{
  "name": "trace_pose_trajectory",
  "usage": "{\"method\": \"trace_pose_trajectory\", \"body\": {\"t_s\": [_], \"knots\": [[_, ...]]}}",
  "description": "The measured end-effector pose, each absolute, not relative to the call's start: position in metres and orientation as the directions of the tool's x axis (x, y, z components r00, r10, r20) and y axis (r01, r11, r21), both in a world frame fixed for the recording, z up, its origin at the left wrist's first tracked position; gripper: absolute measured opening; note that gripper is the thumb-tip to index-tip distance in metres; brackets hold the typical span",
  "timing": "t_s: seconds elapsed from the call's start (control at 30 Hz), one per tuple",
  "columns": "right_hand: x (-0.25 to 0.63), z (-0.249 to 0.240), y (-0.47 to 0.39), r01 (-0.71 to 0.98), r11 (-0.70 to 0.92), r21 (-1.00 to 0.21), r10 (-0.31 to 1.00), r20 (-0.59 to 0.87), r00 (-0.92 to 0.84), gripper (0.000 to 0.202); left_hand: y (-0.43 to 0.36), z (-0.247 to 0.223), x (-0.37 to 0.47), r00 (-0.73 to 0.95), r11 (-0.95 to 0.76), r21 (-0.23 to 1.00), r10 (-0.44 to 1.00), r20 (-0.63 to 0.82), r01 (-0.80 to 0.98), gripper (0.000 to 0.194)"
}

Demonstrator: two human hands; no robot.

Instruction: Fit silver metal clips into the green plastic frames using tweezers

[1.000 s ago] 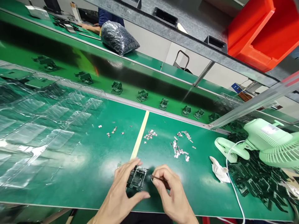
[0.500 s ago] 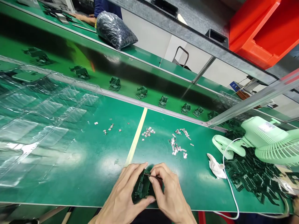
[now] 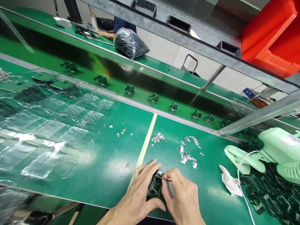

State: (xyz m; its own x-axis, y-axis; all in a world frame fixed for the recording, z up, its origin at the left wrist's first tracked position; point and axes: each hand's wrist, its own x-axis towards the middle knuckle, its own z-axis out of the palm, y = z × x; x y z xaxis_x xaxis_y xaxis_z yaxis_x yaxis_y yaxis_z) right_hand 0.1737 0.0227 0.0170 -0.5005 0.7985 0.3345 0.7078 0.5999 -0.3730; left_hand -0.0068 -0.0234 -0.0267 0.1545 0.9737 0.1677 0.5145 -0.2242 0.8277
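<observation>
My left hand [image 3: 140, 195] curls around a small dark plastic housing [image 3: 155, 187] at the table's front edge, thumb on the near side and fingers along the far side. In my right hand [image 3: 184, 193] a thin dark tool [image 3: 164, 178] is pinched, its tip at the upper part of the housing; its exact kind is unclear. Something pale and greyish shows under the right fingers. Beyond the hands lie a small pile of metal pieces [image 3: 158, 137] and a looser scatter of metal clips [image 3: 185, 154].
Clear plastic trays [image 3: 49, 128] cover the left side. Similar dark housings [image 3: 129, 90] stand in a row behind the metal rail. At right are a green clip fan [image 3: 276, 150], its white cord, a white cloth [image 3: 231, 184] and heaped dark parts [image 3: 272, 190]. A co-worker's arm [image 3: 106, 34] shows far off.
The view has shifted, so the scene sits further right and the trays show more fully. The housing stays in my left hand; the tool in my right hand now points across its upper part.
</observation>
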Motion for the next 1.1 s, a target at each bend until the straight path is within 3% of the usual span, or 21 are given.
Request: {"method": "trace_pose_trajectory", "body": {"t_s": [0.03,0.1,0.17,0.2,0.3,0.47,0.63,0.77,1.1], "knots": [[0.176,0.017,0.026,0.71,0.611,-0.35,0.789,0.345,-0.509,0.016,-0.018,-0.025,-0.012,0.177,-0.242,0.804,0.969,0.172,0.543,0.091],[0.181,0.017,0.031,0.707,0.605,-0.366,0.794,0.344,-0.501,0.016,-0.002,-0.02,-0.03,0.144,-0.243,0.751,0.97,0.197,0.614,0.06],[0.185,0.016,0.033,0.694,0.576,-0.432,0.816,0.348,-0.461,0.014,0.023,-0.017,-0.054,0.028,-0.189,0.696,0.971,0.235,0.693,0.027],[0.186,0.016,0.032,0.685,0.555,-0.471,0.831,0.348,-0.433,0.013,0.037,-0.017,-0.067,-0.027,-0.155,0.671,0.967,0.252,0.725,0.024],[0.19,0.016,0.028,0.645,0.506,-0.572,0.862,0.331,-0.383,0.01,0.079,-0.024,-0.104,-0.125,-0.075,0.604,0.951,0.282,0.794,0.018],[0.193,0.018,0.02,0.573,0.523,-0.631,0.852,0.361,-0.38,0.014,0.106,-0.031,-0.126,-0.099,-0.075,0.565,0.958,0.27,0.821,0.024],[0.183,0.02,0.015,0.498,0.562,-0.661,0.826,0.411,-0.386,0.016,0.086,-0.025,-0.113,-0.153,-0.025,0.637,0.963,0.223,0.77,0.028],[0.173,0.019,0.013,0.48,0.638,-0.602,0.769,0.46,-0.444,0.015,0.072,-0.02,-0.112,-0.195,0.016,0.676,0.962,0.189,0.737,0.026],[0.176,0.015,0.003,0.482,0.617,-0.622,0.785,0.445,-0.43,0.016,0.048,-0.03,-0.104,-0.073,-0.042,0.781,0.991,0.111,0.623,0.021]]}}
